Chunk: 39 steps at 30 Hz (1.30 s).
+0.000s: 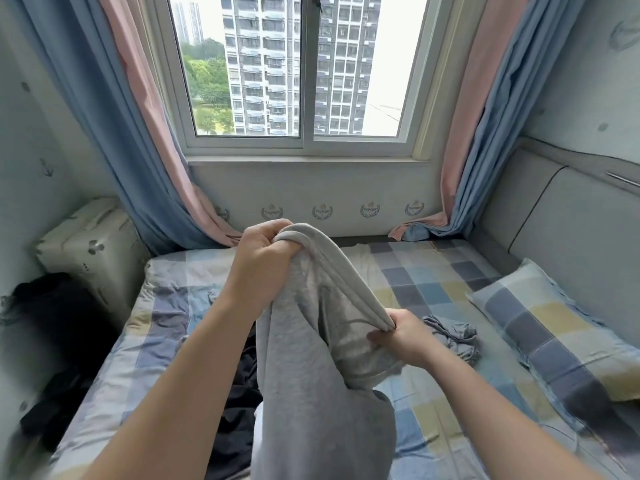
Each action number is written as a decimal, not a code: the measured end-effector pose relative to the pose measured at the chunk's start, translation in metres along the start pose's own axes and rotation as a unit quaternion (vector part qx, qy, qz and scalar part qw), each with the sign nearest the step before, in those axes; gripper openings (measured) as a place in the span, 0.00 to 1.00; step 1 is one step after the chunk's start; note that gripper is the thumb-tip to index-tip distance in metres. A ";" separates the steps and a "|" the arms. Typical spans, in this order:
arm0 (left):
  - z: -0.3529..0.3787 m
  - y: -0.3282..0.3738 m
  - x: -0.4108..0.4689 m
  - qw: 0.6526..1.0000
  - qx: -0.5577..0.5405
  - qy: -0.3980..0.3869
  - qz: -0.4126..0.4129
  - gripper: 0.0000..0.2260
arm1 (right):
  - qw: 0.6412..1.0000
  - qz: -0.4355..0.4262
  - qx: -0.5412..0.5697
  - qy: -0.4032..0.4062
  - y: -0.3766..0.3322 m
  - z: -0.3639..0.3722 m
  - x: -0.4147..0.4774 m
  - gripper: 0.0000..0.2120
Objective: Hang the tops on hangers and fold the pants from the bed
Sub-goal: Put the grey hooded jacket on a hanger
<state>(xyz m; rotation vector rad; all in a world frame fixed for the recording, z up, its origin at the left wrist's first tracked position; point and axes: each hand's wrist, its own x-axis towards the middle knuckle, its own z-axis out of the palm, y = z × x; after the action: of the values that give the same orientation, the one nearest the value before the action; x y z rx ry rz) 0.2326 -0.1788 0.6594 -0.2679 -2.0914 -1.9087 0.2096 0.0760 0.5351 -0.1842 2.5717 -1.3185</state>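
Grey sweatpants (pixel 311 358): centre frame, above the checked bed (pixel 433 278). Your left hand (pixel 263 258) fists the waistband high; your right hand (pixel 405 336) pinches it lower right; legs hang below both.

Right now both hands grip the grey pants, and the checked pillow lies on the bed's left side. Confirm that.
No: the head view shows the checked pillow on the right side of the bed. The left hand and right hand do grip the grey pants.
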 end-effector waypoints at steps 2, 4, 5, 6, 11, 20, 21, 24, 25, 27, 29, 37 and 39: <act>-0.005 -0.012 0.002 0.999 0.038 0.022 -0.023 0.08 | 1.000 -0.004 0.012 -0.002 -0.003 -0.003 -0.002 0.08; -0.009 -0.026 0.004 0.994 0.081 0.057 -0.049 0.09 | 0.999 -0.024 0.027 -0.009 -0.016 -0.006 -0.005 0.10; -0.009 -0.031 0.004 0.991 0.096 0.073 -0.061 0.11 | 0.999 -0.036 0.037 -0.015 -0.026 -0.007 -0.007 0.11; -0.009 -0.036 0.002 0.988 0.119 0.081 -0.063 0.13 | 0.997 -0.051 0.050 -0.019 -0.036 -0.008 -0.009 0.13; 0.012 -0.049 -0.021 0.959 0.160 -0.231 -0.025 0.26 | 0.983 -0.144 0.116 -0.012 -0.089 -0.012 -0.018 0.10; 0.042 -0.063 -0.033 0.980 0.125 -0.154 0.003 0.10 | 0.972 -0.194 0.129 -0.037 -0.097 -0.035 -0.022 0.05; 0.042 -0.062 -0.031 0.986 0.109 -0.125 0.002 0.11 | 0.974 -0.188 0.120 -0.040 -0.092 -0.039 -0.021 0.06; 0.045 -0.055 -0.024 0.993 0.092 -0.077 0.015 0.11 | 0.988 -0.143 0.044 -0.047 -0.077 -0.050 -0.018 0.14; 0.046 -0.053 -0.022 0.994 0.086 -0.064 0.022 0.12 | 0.991 -0.124 0.004 -0.045 -0.070 -0.052 -0.017 0.15; 0.047 -0.045 -0.016 0.998 0.053 -0.034 0.025 0.13 | 0.994 -0.084 -0.058 -0.030 -0.056 -0.052 -0.018 0.15; 0.047 -0.038 -0.009 0.999 0.020 -0.014 0.024 0.15 | 0.998 -0.050 -0.038 -0.020 -0.042 -0.049 -0.017 0.15; 0.030 -0.045 0.009 0.999 0.002 0.036 0.024 0.15 | 0.983 0.012 0.183 0.020 -0.008 -0.037 -0.021 0.12; 0.022 -0.058 0.017 0.997 0.046 0.065 -0.007 0.14 | 0.973 0.007 0.218 0.076 -0.012 -0.043 -0.019 0.10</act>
<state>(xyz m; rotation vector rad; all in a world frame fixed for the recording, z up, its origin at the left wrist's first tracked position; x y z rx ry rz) 0.1956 -0.1642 0.6089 -0.1050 -2.0936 -1.7803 0.2160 0.1069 0.5722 0.0185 2.3151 -1.9125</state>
